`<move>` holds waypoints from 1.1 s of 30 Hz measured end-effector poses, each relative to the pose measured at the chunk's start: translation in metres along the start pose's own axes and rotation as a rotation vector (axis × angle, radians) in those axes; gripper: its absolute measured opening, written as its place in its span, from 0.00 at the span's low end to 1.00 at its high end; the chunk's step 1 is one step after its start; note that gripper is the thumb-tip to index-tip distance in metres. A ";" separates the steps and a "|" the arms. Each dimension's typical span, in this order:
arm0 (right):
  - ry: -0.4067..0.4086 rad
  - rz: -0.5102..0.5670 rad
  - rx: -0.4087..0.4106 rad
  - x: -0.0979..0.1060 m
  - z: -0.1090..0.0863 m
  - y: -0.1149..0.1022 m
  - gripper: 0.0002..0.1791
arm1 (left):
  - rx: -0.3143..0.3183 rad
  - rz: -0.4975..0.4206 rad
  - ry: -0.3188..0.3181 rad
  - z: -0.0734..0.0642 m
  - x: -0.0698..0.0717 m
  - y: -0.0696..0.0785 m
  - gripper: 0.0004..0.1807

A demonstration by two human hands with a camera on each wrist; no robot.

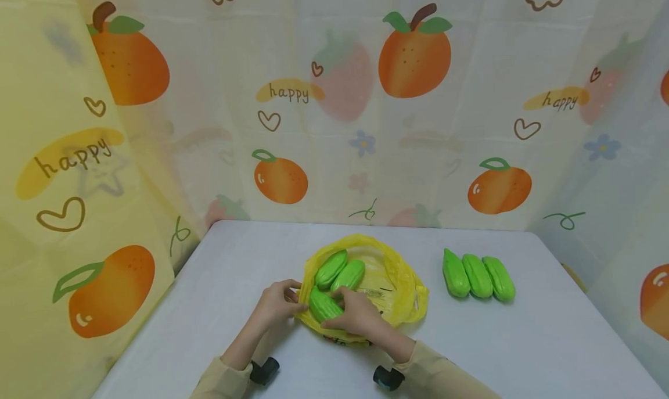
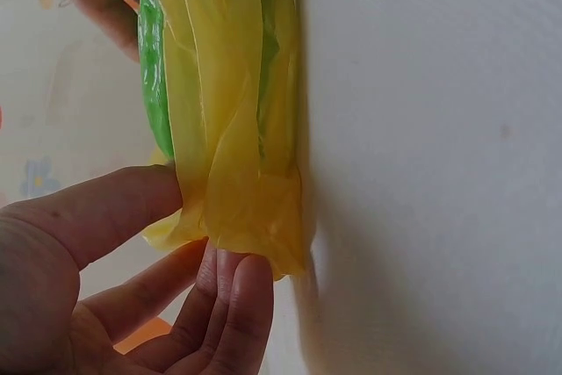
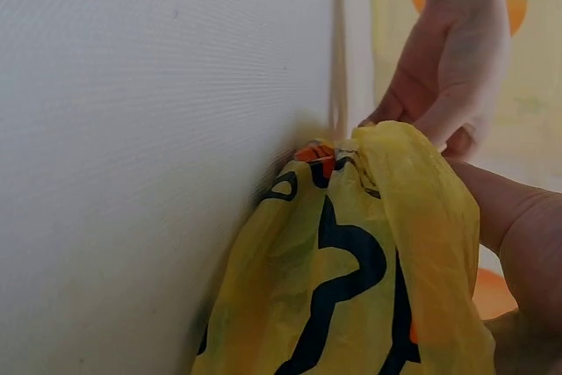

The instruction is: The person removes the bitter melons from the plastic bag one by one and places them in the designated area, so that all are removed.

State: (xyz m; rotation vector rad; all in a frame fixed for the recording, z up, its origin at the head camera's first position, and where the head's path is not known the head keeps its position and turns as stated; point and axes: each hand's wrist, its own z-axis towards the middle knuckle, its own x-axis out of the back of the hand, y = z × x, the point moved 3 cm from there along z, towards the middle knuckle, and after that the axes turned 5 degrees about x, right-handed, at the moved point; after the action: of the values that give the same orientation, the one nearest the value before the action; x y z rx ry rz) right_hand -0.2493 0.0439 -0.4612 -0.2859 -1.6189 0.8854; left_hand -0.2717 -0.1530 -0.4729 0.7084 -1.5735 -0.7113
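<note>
A yellow plastic bag (image 1: pixel 394 265) sits with its mouth turned up on the white table, its rim rolled outward. Two glossy green toy cucumbers (image 1: pixel 331 269) lie in its left part. A third toy cucumber (image 1: pixel 323 306) is at the bag's near left, and my right hand (image 1: pixel 360 315) grips it between thumb and fingers. My left hand (image 1: pixel 277 300) holds the left side of the bag; in the left wrist view the thumb lies at the rim and the fingers (image 2: pixel 246 305) against the outer wall. The bag hides the right fingertips in the right wrist view.
Three more green toy cucumbers (image 1: pixel 478 276) lie side by side on the table (image 1: pixel 543 341), right of the bag. A fruit-printed curtain (image 1: pixel 334 155) hangs behind the table and along both sides. Each wrist wears a small black camera (image 1: pixel 389 378).
</note>
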 end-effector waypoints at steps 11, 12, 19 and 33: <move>-0.001 0.094 0.033 0.012 -0.006 0.002 0.33 | -0.014 0.002 0.001 0.002 0.000 -0.003 0.26; -0.001 0.096 0.034 0.013 -0.007 0.002 0.33 | -0.014 0.000 0.002 0.002 -0.001 -0.003 0.26; -0.001 0.136 0.015 0.019 -0.009 0.007 0.34 | -0.005 0.000 0.008 0.004 -0.002 -0.005 0.26; 0.013 0.210 -0.006 0.036 -0.012 0.011 0.36 | -0.007 0.007 0.012 0.001 -0.001 -0.003 0.25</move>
State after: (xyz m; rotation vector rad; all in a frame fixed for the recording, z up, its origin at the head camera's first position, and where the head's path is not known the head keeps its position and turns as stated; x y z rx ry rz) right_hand -0.2506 0.0787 -0.4424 -0.4715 -1.5996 1.0361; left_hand -0.2729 -0.1541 -0.4760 0.7002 -1.5615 -0.7061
